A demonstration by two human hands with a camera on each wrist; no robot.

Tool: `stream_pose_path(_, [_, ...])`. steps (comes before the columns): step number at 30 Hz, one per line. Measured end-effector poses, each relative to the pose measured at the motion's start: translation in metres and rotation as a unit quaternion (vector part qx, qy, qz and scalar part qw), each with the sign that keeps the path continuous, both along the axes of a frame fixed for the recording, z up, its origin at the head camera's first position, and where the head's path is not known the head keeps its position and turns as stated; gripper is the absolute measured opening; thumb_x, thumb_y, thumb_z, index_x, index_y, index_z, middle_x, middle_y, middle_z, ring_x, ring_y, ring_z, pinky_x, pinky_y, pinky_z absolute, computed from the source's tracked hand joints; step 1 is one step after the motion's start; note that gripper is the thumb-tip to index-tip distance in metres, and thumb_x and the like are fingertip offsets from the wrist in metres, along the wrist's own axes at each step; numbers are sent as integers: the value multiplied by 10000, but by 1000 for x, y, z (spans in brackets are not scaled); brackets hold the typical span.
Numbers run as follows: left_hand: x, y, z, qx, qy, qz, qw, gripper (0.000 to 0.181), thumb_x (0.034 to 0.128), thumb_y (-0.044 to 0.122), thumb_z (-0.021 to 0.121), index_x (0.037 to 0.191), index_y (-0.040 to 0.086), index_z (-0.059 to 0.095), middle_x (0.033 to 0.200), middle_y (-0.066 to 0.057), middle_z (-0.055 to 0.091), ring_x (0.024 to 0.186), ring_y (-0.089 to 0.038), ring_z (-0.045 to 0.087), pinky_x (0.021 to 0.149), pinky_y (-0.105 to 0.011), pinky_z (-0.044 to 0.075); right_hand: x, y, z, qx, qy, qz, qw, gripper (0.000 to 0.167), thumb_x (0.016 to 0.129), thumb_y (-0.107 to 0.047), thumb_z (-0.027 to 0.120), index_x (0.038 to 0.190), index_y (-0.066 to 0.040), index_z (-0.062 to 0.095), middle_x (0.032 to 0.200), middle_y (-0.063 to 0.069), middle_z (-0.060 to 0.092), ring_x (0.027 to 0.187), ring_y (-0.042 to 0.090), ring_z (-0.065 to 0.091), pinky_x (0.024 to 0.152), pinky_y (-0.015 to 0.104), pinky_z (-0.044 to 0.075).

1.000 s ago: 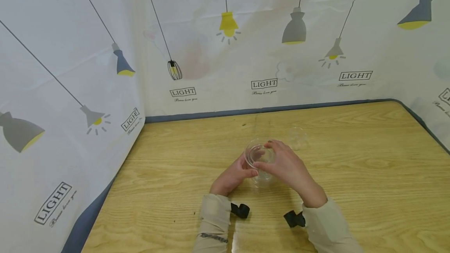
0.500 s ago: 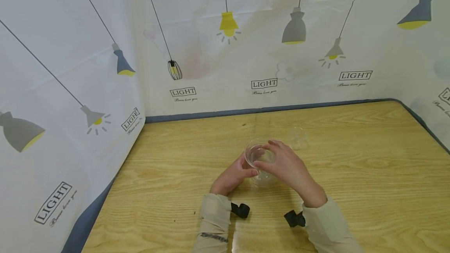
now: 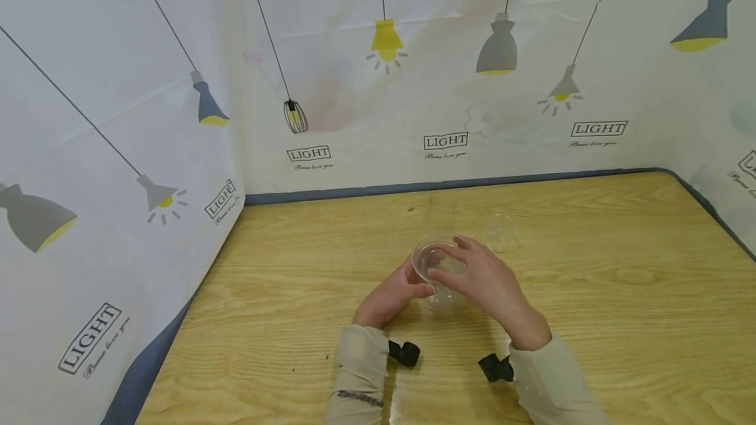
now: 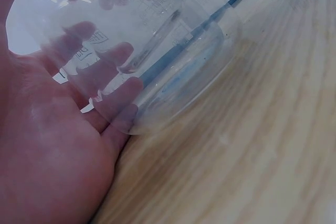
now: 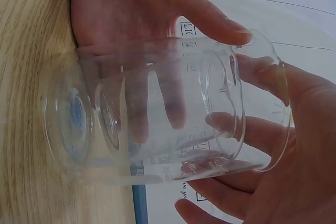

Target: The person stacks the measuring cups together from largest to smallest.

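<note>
A clear glass beaker point(image 3: 447, 302) with printed graduations stands upright on the table before me. Inside it sits a smaller clear glass beaker point(image 5: 111, 114), whose base is above the outer base in the right wrist view. My left hand point(image 3: 390, 294) grips the outer beaker's side, thumb in front and fingers behind the glass. Reaching over the mouth from the right, my right hand point(image 3: 490, 281) holds the inner beaker near its rim between thumb and fingers. The clear glass makes the exact contact hard to see.
A third clear glass vessel point(image 3: 501, 233) is on the wooden table point(image 3: 602, 300), behind and right of the right hand. A lamp-patterned sheet point(image 3: 354, 103) surrounds the back and sides. Black wrist mounts point(image 3: 404, 353) stick out from both sleeves.
The inner beaker has sunk slightly deeper into the outer one, with the right fingers lowering along with it. My left hand has kept its place. The head view has shifted a little.
</note>
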State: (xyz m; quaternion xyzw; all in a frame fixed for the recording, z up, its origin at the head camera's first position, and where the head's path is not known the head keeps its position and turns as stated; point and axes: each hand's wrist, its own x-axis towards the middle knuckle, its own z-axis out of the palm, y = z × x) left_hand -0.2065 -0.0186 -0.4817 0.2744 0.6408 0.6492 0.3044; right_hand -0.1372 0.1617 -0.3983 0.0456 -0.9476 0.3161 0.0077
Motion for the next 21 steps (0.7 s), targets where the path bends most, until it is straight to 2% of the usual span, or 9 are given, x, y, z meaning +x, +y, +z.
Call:
stream_pose_path(8, [0,1,0,164,-52,-59,9998,807,765,402,675,1406,342,188,1413,83,280,1277,-155,293,967,-357,329,0,1,-1,-44,-20,35,10000,654,790,-602,509,1291,-182,493,1367,167,363,1206,394,353,856,586,346])
stream_pose_path(13, [0,0,2,154,-133,-64,9998,772,798,318,666,1404,338,189,1428,46,266,1288,-171,275,960,-345,335,0,1,-2,-149,-53,51,9999,658,792,-605,504,1298,-186,484,1373,157,356,1205,393,353,863,586,338])
stream_pose_path(18, [3,-1,11,132,-133,-55,9998,760,813,252,660,1408,307,190,1428,-11,279,1295,-223,265,965,-333,329,-1,0,-1,-246,-46,33,9997,649,796,-585,521,1309,-190,470,1374,143,357,1197,385,368,861,582,342])
stream_pose_path(21, [5,0,18,202,-84,-162,9996,739,833,198,638,1417,273,191,1432,-53,271,1303,-252,242,973,-326,320,-1,0,-2,-307,28,40,9995,643,802,-558,538,1318,-185,456,1376,146,348,1194,382,372,860,577,347])
